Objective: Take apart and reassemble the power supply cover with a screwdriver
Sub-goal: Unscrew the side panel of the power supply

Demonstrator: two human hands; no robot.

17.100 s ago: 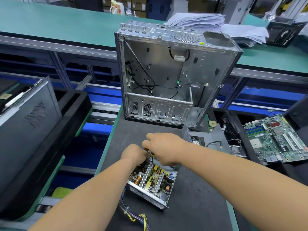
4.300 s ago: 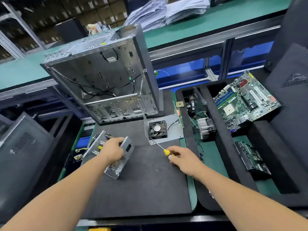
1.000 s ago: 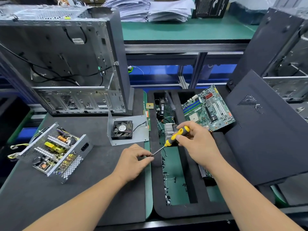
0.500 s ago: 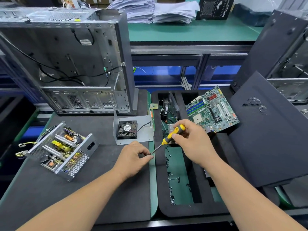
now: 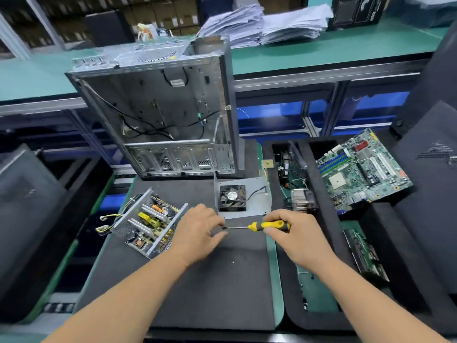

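Dark mat (image 5: 210, 280), no legible labels; both hands pinching screwdriver (image 5: 262, 226): left (image 5: 200, 233) tip, right (image 5: 294, 233) handle.

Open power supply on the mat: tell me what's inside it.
Inside the open power supply: a circuit board with a yellow transformer, white heat-sink fins and an orange part. Yellow and black wires leave its left end. The board's underside is hidden.

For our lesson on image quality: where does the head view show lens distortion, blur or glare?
Head view: wide-angle bending curves the green bench edge; the paper stacks and left margin look soft; the screwdriver and both hands are fairly sharp; lighting is even, without strong glare.
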